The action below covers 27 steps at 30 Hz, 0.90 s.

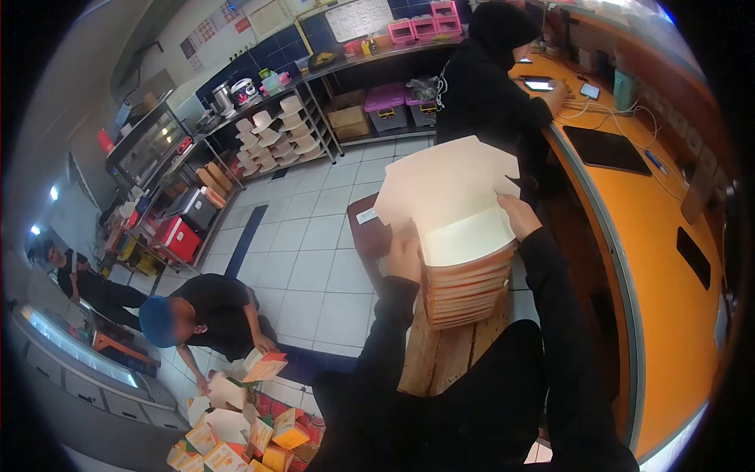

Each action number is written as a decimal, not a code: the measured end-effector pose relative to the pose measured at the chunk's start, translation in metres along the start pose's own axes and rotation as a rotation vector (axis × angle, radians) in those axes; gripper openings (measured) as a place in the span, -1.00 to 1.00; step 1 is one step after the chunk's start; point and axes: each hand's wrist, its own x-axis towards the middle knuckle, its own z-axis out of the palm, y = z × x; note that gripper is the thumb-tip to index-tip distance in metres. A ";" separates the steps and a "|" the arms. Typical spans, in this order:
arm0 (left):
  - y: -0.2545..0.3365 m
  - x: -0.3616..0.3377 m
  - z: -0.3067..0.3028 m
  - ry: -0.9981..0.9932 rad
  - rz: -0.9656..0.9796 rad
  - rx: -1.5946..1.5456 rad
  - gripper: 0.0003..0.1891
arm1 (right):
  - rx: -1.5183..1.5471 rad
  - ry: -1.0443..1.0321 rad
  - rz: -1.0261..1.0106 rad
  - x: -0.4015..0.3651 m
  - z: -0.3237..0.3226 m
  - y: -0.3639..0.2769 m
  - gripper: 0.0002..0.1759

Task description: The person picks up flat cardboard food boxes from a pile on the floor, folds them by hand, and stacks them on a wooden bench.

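Observation:
A tall nested stack of paper food boxes (468, 291) stands on a wooden bench (448, 354) in front of me. The top paper food box (456, 185) has its white lid raised and its pale inside facing up. My left hand (404, 256) grips its left side, fingers partly hidden by the cardboard. On the opposite side my right hand (517, 215) pinches the right wall near the lid's corner. Orange printed edges of the boxes beneath show below my hands.
At the lower left a crouching person (212, 315) handles boxes by a pile of printed food boxes (228, 448). Another person (491, 86) sits at the orange counter (613, 212) on my right. A brown stool (366, 228) stands behind the stack. Shelves (307, 153) hold more boxes.

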 end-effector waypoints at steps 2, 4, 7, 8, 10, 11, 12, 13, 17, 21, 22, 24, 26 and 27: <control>0.007 -0.005 -0.001 -0.031 -0.062 0.027 -0.66 | -0.064 -0.031 0.026 -0.001 -0.001 -0.003 -0.52; -0.007 0.001 -0.003 -0.040 0.008 0.013 -0.62 | -0.165 -0.022 0.022 -0.010 -0.002 -0.013 -0.51; 0.008 -0.007 0.002 -0.035 0.004 0.015 -0.54 | -0.284 -0.007 0.036 -0.011 -0.007 -0.008 -0.51; 0.007 -0.006 0.003 -0.035 0.001 0.029 -0.52 | -0.296 -0.011 0.053 -0.011 -0.007 -0.008 -0.51; 0.004 -0.006 0.005 -0.035 -0.004 0.058 -0.48 | -0.257 0.023 0.067 -0.014 -0.008 -0.007 -0.49; 0.001 -0.004 0.005 -0.020 0.034 0.093 -0.49 | -0.219 0.003 0.117 -0.017 -0.010 -0.012 -0.47; -0.002 -0.004 0.006 -0.009 0.052 0.112 -0.49 | -0.180 -0.020 0.167 -0.020 -0.010 -0.017 -0.45; -0.005 -0.004 0.006 0.003 0.071 0.131 -0.50 | -0.178 -0.026 0.166 -0.021 -0.011 -0.018 -0.45; 0.041 -0.030 0.015 0.054 0.191 0.375 -0.49 | -0.064 -0.116 0.157 -0.012 -0.029 0.011 -0.51; 0.011 -0.010 0.033 0.161 0.310 0.120 -0.65 | -0.400 -0.126 0.003 0.011 -0.030 0.033 -0.52; 0.015 -0.008 0.033 0.186 0.327 0.105 -0.69 | -0.493 -0.128 -0.034 0.020 -0.030 0.035 -0.51; 0.039 -0.019 0.025 0.205 0.380 0.131 -0.74 | -0.253 -0.106 -0.040 0.068 -0.040 0.099 -0.47; 0.032 -0.013 0.025 0.199 0.259 0.061 -0.71 | -0.171 -0.179 0.009 0.083 -0.039 0.100 -0.44; 0.029 -0.018 0.027 0.238 0.262 0.058 -0.71 | -0.278 -0.181 0.021 0.077 -0.045 0.095 -0.44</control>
